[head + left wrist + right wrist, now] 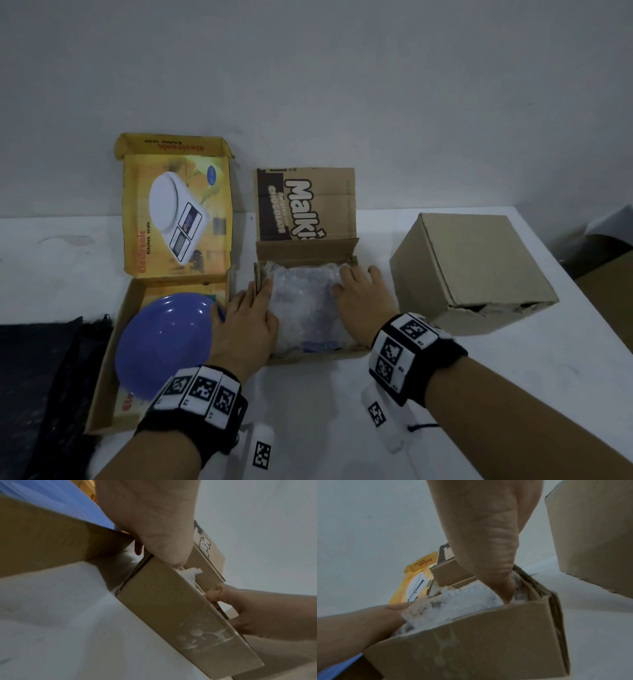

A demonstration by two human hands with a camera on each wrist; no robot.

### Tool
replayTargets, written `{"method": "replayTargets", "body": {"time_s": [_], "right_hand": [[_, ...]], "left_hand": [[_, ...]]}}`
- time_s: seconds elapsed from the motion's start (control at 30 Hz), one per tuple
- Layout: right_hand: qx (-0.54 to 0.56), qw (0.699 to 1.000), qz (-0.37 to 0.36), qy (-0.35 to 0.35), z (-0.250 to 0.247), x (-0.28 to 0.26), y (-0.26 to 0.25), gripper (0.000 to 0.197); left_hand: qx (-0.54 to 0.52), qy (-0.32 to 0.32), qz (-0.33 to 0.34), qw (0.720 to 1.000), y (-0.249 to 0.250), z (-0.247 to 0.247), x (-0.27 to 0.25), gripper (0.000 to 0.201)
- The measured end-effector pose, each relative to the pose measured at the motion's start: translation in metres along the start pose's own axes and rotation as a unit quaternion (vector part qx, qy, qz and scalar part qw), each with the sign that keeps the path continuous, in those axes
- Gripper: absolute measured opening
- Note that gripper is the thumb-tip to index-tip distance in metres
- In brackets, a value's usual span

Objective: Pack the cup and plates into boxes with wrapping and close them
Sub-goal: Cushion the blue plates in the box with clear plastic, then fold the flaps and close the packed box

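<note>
A bubble-wrapped bundle [305, 308] sits inside the open brown Malkist box [308, 356] at the middle of the table. My left hand [248, 315] lies flat against the bundle's left side, at the box's left wall. My right hand [359, 294] presses the bundle's right side, and its thumb [501, 574] reaches down between the wrap [453, 605] and the box wall. A blue plate [164, 342] lies unwrapped in the open yellow kitchen-scale box [102, 377] to the left. What the wrap holds is hidden.
A closed plain cardboard box [479, 267] stands at the right, close to my right hand. The Malkist box's lid flap [305, 205] and the yellow lid [178, 212] stand up against the wall. Black material [41, 377] lies at the left table edge.
</note>
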State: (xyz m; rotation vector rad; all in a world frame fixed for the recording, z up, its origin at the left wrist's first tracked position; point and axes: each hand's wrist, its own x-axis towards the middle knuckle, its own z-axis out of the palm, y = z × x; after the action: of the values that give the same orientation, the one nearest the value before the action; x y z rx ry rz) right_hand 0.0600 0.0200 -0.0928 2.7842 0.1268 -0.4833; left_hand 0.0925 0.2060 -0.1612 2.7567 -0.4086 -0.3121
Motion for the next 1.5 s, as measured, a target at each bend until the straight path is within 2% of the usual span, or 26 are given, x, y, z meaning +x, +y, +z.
{"method": "replayTargets", "body": {"time_s": [0.17,0.3,0.5,0.6,0.7,0.93,1.07,1.2,1.37,1.43,1.5], "right_hand": [[-0.034,0.997,-0.058,-0.027,0.0,0.0,0.014,0.049],[-0.024,0.995,-0.07,-0.062,0.003,0.006,0.016,0.065],[-0.02,0.995,-0.083,-0.046,0.004,-0.001,0.021,0.072],[0.013,0.995,-0.08,-0.06,0.002,-0.006,0.021,0.086],[-0.015,0.997,-0.066,-0.044,0.006,-0.002,0.015,0.09],[0.001,0.998,-0.07,-0.008,0.003,-0.002,0.018,0.092],[-0.012,0.997,-0.051,-0.055,0.019,0.001,0.009,0.103],[-0.004,0.997,-0.05,-0.063,0.032,0.008,0.004,0.099],[0.033,0.995,-0.052,-0.076,0.033,0.009,0.003,0.098],[0.108,0.99,-0.063,-0.059,0.024,0.006,0.006,0.084],[0.215,0.974,-0.067,0.031,0.013,0.003,0.012,0.054]], "left_hand": [[-0.001,0.006,0.002,1.0,0.0,-0.001,-0.002,0.058],[-0.009,0.001,-0.002,1.0,0.001,-0.001,-0.002,0.058],[-0.025,0.006,0.0,1.0,0.0,-0.001,-0.002,0.06],[-0.056,0.009,0.006,0.998,0.0,-0.001,-0.004,0.067],[-0.063,0.015,0.006,0.998,0.002,-0.002,-0.006,0.073],[0.016,-0.018,0.023,0.999,0.002,-0.005,-0.004,0.058],[-0.008,0.011,0.027,1.0,0.002,-0.004,-0.006,0.059],[0.012,-0.008,0.046,0.999,0.002,-0.007,-0.008,0.054],[0.058,-0.038,0.014,0.997,0.005,-0.01,-0.001,0.056],[0.063,-0.044,0.009,0.997,0.007,-0.011,-0.001,0.057],[0.062,-0.044,0.007,0.997,0.007,-0.011,0.0,0.057]]}}
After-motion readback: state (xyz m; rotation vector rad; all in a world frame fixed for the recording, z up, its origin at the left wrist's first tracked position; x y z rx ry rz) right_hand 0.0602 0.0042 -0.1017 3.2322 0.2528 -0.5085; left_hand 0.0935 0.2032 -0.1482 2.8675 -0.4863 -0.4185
